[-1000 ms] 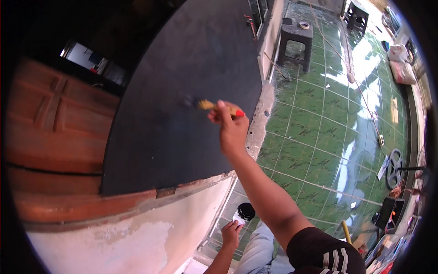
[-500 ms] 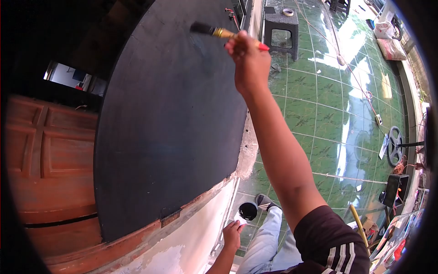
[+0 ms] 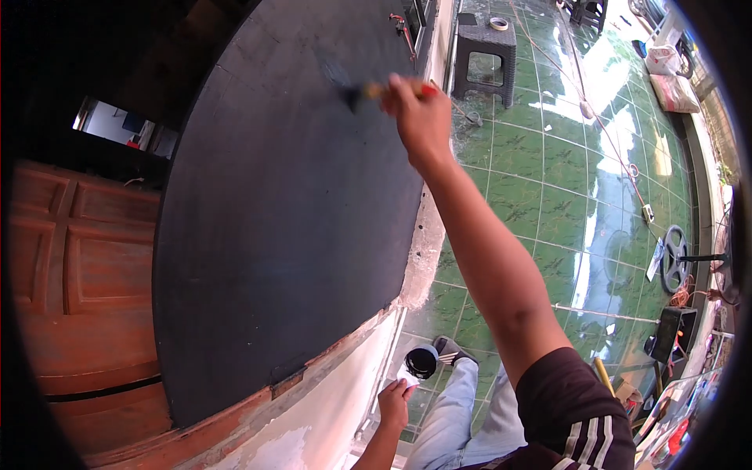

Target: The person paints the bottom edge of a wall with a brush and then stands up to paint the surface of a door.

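My right hand (image 3: 425, 121) is closed around the handle of a paintbrush (image 3: 371, 92). The dark bristles press against a tall black-painted door panel (image 3: 290, 211), where a wet, shinier streak shows just above them. The brush is smeared by motion. Low in the view, my left hand (image 3: 394, 404) grips a small paint pot (image 3: 421, 363) at its whitish near side. Black paint fills the pot, which hangs above the tiled floor beside my legs.
A red-brown panelled door (image 3: 110, 266) stands at the left. A grey plastic stool (image 3: 486, 55) bears a roll of tape (image 3: 498, 23). Cables cross the green tiled floor (image 3: 509, 188). Sacks, a black wheel-shaped part (image 3: 675, 260) and clutter line the right side.
My right hand has moved the brush down a little along the black panel, and the bristles now bend downward. The left hand and pot have shifted only slightly in view.
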Demonstrator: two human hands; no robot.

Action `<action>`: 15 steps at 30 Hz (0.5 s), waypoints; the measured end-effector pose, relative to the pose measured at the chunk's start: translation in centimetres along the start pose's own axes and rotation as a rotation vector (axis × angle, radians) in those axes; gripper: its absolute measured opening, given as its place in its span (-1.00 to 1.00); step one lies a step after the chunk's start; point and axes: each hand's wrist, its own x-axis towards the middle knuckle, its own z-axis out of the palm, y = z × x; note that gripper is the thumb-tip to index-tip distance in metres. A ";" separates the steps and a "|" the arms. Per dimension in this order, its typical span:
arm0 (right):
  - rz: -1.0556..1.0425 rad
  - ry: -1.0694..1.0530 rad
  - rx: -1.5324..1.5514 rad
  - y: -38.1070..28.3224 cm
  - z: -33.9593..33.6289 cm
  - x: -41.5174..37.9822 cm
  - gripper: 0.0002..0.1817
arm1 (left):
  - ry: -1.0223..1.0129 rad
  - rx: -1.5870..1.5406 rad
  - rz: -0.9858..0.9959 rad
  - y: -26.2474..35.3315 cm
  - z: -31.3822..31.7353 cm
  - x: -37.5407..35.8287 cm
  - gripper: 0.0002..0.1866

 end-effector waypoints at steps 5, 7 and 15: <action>-0.031 -0.147 0.738 -7.1 1.5 3.2 -0.73 | 0.011 -0.078 0.034 -1.8 1.8 -0.8 -0.81; 0.060 -0.195 0.753 -4.1 0.9 3.6 -0.73 | 0.049 -0.116 0.029 -2.0 3.5 -1.5 -0.81; 0.176 -0.003 -0.360 8.4 -5.2 2.4 -0.67 | 0.124 -0.179 0.023 -4.0 10.5 -3.4 -0.79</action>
